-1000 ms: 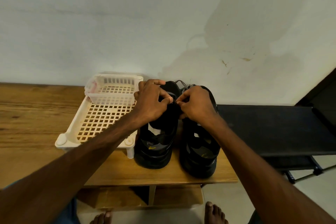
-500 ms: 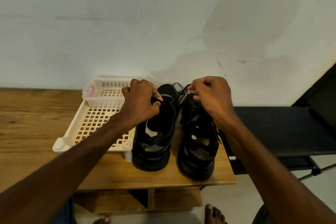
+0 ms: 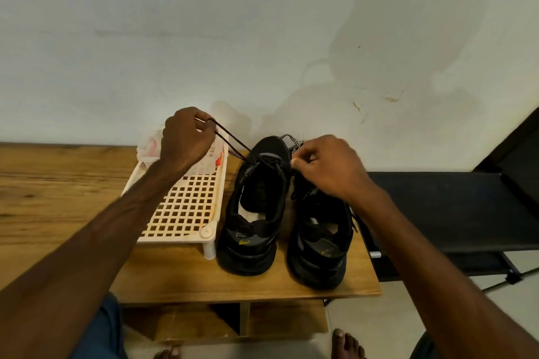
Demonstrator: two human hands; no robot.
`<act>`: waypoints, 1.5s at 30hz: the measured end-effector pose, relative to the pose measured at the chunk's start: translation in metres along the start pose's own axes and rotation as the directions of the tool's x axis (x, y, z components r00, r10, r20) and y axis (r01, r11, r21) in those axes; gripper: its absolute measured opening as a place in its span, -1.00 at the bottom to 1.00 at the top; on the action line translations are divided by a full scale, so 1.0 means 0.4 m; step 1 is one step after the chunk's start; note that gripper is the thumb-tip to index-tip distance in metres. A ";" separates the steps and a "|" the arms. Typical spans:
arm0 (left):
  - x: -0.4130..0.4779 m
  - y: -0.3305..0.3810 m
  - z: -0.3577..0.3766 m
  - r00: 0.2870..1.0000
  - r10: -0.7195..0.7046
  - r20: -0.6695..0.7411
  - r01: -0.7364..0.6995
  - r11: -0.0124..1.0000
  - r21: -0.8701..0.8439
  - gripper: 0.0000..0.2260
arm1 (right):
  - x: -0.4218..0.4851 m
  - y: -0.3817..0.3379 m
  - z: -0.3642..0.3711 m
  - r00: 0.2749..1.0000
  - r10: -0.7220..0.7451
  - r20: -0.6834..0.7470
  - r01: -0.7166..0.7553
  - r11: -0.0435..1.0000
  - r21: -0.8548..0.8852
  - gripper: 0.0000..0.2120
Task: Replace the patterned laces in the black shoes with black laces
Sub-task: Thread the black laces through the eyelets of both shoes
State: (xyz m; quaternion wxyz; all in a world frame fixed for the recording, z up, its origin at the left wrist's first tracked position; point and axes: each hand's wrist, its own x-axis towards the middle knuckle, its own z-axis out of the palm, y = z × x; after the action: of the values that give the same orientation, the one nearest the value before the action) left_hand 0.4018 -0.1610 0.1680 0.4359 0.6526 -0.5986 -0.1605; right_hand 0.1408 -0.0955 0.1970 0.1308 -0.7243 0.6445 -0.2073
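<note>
Just beside the two black shoes, on their left, stands a cream plastic rack (image 3: 186,207) with a gridded top, and a translucent small basket (image 3: 150,148) sits on its far end against the white wall (image 3: 262,38). All of this rests on a wooden table (image 3: 52,183); to the right, lower down, is a black cot-like stand (image 3: 452,207). Bare toes show on the floor below the table edge.

Both forearms reach forward from the bottom corners. The left hand (image 3: 186,137) is raised above the rack's far end, partly hiding the basket, knuckles up. Its fingers are curled into a tight pinch on a black lace (image 3: 233,140), which runs taut — two strands close together — down to the eyelets of the left shoe (image 3: 256,207).

The right hand (image 3: 326,166) hovers low over the front of the right shoe (image 3: 320,236), wrist bent down. Its fingers are closed at the gap between the shoes, near the left shoe's top eyelets; what they grip is hidden. A patterned black-and-white lace (image 3: 293,141) loops out just beyond the knuckles — the shoes' heels face the person.
</note>
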 end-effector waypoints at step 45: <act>-0.135 0.092 0.058 0.919 0.187 0.347 -0.259 0.950 0.174 -0.89 | -0.006 0.004 -0.073 0.972 0.233 0.036 -0.125 0.380 0.917 -0.84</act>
State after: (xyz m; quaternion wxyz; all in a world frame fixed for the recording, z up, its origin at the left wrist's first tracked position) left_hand 0.3485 -0.1164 0.1660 0.2725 0.5878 -0.7470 -0.1492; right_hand 0.1254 -0.0912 0.2218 0.4948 -0.4493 0.5056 -0.5456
